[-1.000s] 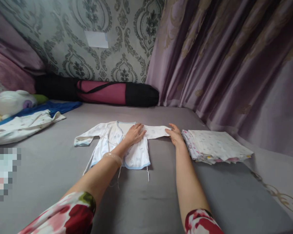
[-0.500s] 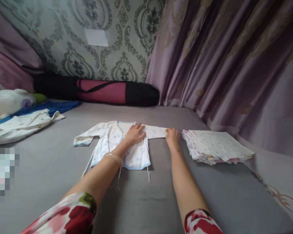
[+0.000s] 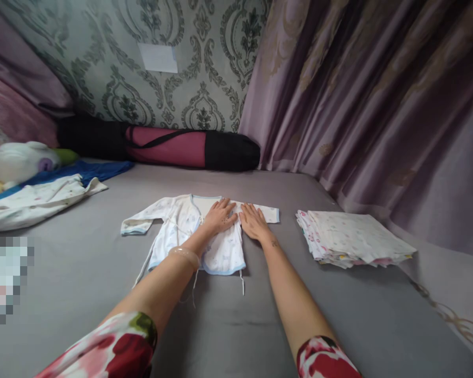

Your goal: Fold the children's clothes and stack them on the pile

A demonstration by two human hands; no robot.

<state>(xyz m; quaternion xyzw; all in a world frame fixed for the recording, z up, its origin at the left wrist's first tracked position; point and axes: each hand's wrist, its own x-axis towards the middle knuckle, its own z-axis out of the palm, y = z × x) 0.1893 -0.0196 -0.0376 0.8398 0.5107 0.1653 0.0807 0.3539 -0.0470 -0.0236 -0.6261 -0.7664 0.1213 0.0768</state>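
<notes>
A small white baby shirt (image 3: pixel 177 231) with light blue trim and thin ties lies spread on a grey bed sheet (image 3: pixel 236 325). Its left-side sleeve bends downward, while the right-side one stretches out to the side. My left hand (image 3: pixel 219 216) rests flat on the shirt's upper front, fingers spread. Beside it, my right hand (image 3: pixel 254 221) lies flat over the inner part of the right-side sleeve, fingers extended, covering some of the cloth. Neither hand grips anything.
To the right sits a stack of folded printed cloths (image 3: pixel 358 239). A white garment (image 3: pixel 43 202), blue cloth and a plush toy (image 3: pixel 19 163) lie at the left. Along the wall stretches a long black and maroon bag (image 3: pixel 165 147). Purple curtains (image 3: pixel 339 105) hang at the right.
My right hand has let go of the sleeve's cuff and moved left along the sleeve, now flat beside my left hand. My left hand stays on the shirt.
</notes>
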